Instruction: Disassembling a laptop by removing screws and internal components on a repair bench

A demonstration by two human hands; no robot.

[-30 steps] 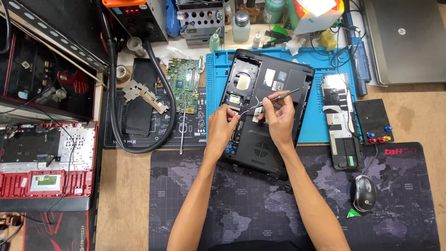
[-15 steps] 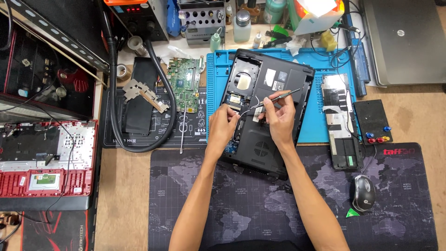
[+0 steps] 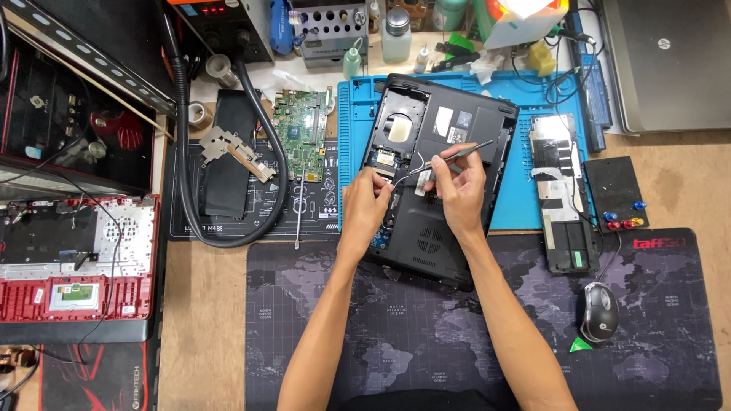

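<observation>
Head view, right hand (image 3: 459, 194) pinching tweezers (image 3: 449, 157), left hand (image 3: 365, 207) fingertips pinched on laptop base (image 3: 438, 228)

Both bare forearms reach up from the bottom edge and converge toward the middle of the view, wrists straight. The left hand (image 3: 365, 204) lies palm down with its fingers curled inward, fingertips pinched together toward the right. The right hand (image 3: 458, 190) sits just beside it, knuckles up, fingers bunched in a pen-style pinch.
</observation>
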